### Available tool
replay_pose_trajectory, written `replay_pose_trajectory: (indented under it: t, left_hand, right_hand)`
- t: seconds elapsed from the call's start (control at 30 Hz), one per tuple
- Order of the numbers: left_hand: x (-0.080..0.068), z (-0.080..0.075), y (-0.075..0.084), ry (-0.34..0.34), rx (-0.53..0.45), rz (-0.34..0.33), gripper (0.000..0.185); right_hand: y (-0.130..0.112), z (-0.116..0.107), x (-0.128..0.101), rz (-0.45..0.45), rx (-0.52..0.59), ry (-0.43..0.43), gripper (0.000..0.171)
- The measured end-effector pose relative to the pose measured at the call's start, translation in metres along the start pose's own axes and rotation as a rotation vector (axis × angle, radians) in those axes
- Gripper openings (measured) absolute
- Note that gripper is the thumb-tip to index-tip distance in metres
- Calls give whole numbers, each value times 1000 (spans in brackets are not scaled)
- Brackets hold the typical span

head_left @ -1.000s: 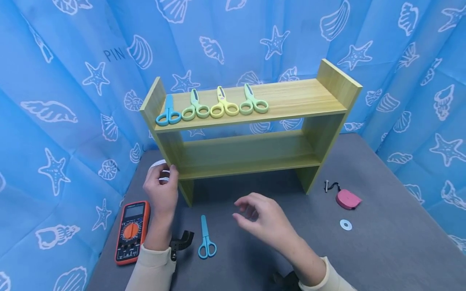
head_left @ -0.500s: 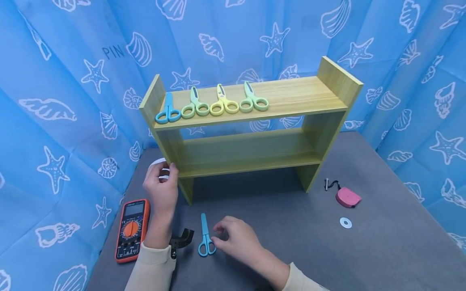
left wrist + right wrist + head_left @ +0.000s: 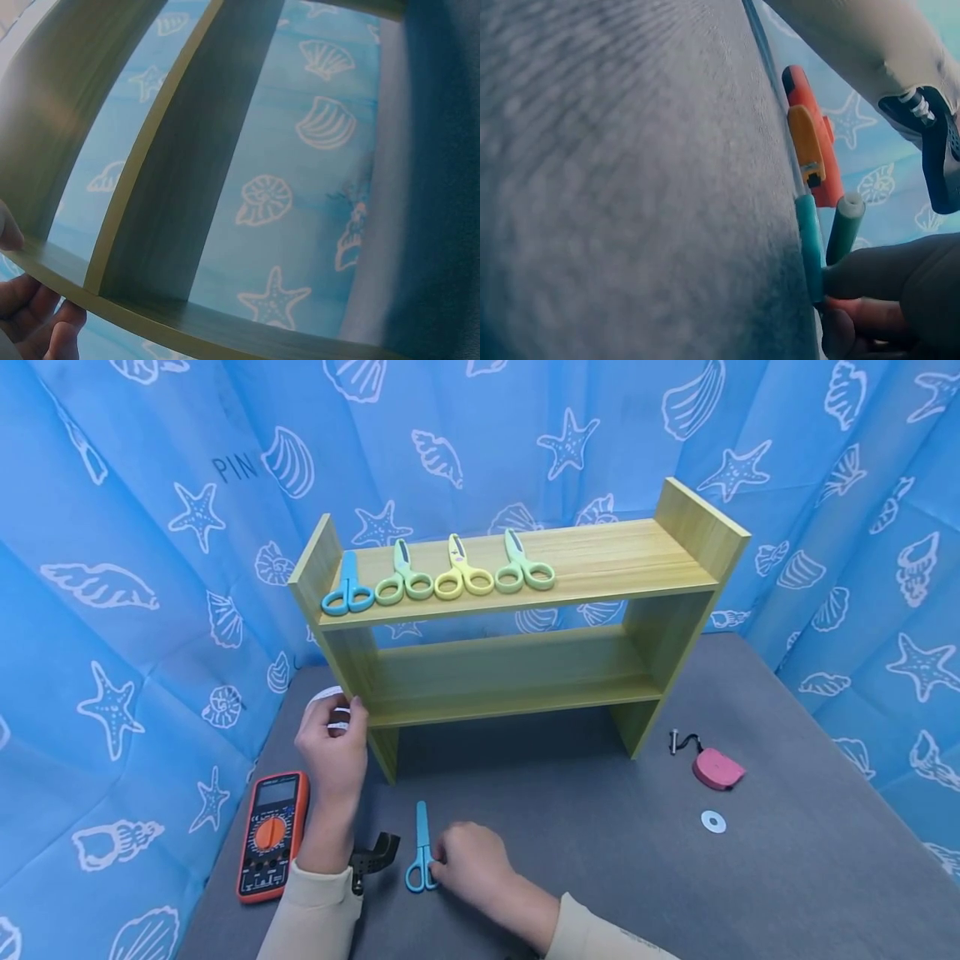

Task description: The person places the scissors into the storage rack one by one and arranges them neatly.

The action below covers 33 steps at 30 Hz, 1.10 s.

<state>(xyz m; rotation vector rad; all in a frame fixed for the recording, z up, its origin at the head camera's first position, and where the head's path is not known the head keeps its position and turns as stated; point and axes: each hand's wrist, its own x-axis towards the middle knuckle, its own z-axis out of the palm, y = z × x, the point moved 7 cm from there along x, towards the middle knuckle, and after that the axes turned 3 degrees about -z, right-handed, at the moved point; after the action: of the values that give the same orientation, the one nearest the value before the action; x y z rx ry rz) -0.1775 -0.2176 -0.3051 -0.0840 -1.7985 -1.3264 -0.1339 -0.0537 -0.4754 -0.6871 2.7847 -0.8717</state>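
Observation:
In the head view my left hand grips the left side panel of a two-tier wooden shelf. The left wrist view has my left hand's fingers outside that panel, the thumb on its inner side. My right hand is low over the table, fingers curled, pinching the handle of blue scissors that lie flat, blades pointing away. Close up in the right wrist view, the right fingers meet the scissors at the tabletop; part of the handle is hidden.
On the shelf's top board lie blue scissors, two green pairs and yellow scissors. An orange multimeter is at left. Right of the shelf are a pink tape measure, a metal bolt and a washer.
My right hand has moved left from mid-table to the blue scissors, and its fingers have closed on the handle. The scissors have turned slightly. My left hand stays at the shelf panel.

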Motion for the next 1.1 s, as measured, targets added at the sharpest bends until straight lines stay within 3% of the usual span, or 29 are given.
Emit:
replay_pose_trajectory:
  t: [0.2, 0.37, 0.53, 0.67, 0.87, 1.1]
  left_hand:
    - [0, -1, 1, 0, -2, -4, 7]
    - [-1, 0, -9, 3, 5, 1, 8]
    - [0, 1, -32, -10, 36, -2, 9]
    - [1, 1, -41, -22, 31, -8, 11]
    - [1, 1, -40, -24, 18, 3, 12]
    - [1, 1, -23, 5, 8, 13, 9]
  right_hand:
    - [1, 1, -2, 13, 6, -10, 36]
    - [2, -12, -9, 7, 41, 8, 31]
    - [3, -36, -20, -31, 80, 56, 24]
    - [5, -57, -32, -30, 122, 80, 16]
    - [9, -85, -50, -31, 152, 148, 11]
    - [16, -114, -68, -13, 144, 185, 13]
